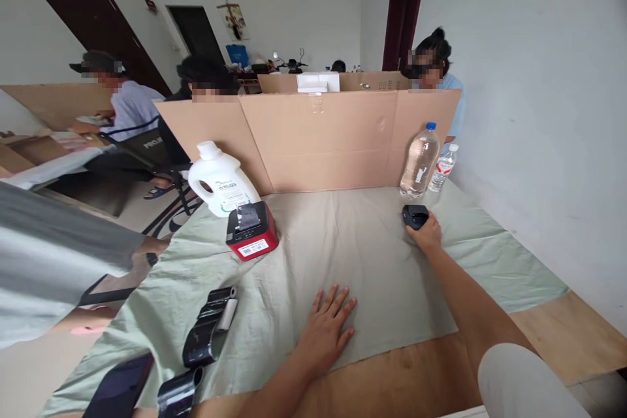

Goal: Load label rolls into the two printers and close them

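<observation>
Reaching out across the table, the right hand has its fingers wrapped over a small black gadget sitting on the green cloth, far right side, just in front of the big bottle and the small bottle. Can't really tell what the gadget is — it's half covered by the fingers.

The left hand holds nothing. It's lying flat, palm down, fingers spread a bit, near the front edge of the cloth.

Further left there's a red and black printer with a barcode sticker on its front, and right behind it a white jug. Two black ribbon rolls lie near the front left — next to a dark phone. A cardboard screen stands along the back of the table, with other people sitting beyond it. Someone in a grey sleeve is close on the left.
</observation>
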Tool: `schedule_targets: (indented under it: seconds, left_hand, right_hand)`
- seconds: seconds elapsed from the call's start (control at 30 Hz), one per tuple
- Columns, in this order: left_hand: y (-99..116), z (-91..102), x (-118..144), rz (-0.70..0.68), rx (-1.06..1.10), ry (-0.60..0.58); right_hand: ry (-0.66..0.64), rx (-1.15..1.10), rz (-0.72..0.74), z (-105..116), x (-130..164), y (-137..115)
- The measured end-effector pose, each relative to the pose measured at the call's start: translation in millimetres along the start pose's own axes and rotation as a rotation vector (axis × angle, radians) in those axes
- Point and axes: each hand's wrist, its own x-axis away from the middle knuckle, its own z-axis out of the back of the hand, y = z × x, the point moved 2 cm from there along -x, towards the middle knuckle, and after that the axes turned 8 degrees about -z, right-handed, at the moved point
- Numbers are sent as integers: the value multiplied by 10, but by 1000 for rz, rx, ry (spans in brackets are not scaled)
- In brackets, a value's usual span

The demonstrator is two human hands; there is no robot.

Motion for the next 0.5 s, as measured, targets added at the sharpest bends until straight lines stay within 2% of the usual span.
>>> schedule_targets:
  seconds: [0.1, 0.17, 0.23, 0.3, 0.33, 0.4, 0.43, 0.5]
  left_hand:
    - [35, 16, 16, 27, 106, 30]
    - [-26, 69, 42, 58, 250, 113]
    - [-218, 217, 105, 124, 414, 294]
    - [-539, 481, 232, 240, 507, 570]
    - [-730, 647, 317, 316, 503, 727]
    - [-1123, 996, 494, 487, 484, 993]
    - [-1312, 1161, 569, 574, 503, 1104]
    - [-1644, 1436, 661, 731, 588, 1236]
  right_hand:
    - [-7, 13, 33, 1, 49, 69]
    - [77, 36, 50, 34, 104, 25]
    - [209, 32, 162, 46, 185, -136]
    - [226, -1, 373, -20, 329, -425]
    - [172, -31, 492, -87, 438, -612]
    - [-34, -117, 694, -271, 741, -1046]
    - [-165, -171, 749, -379, 927, -1278]
    - [-440, -267, 769, -611, 1336, -1745]
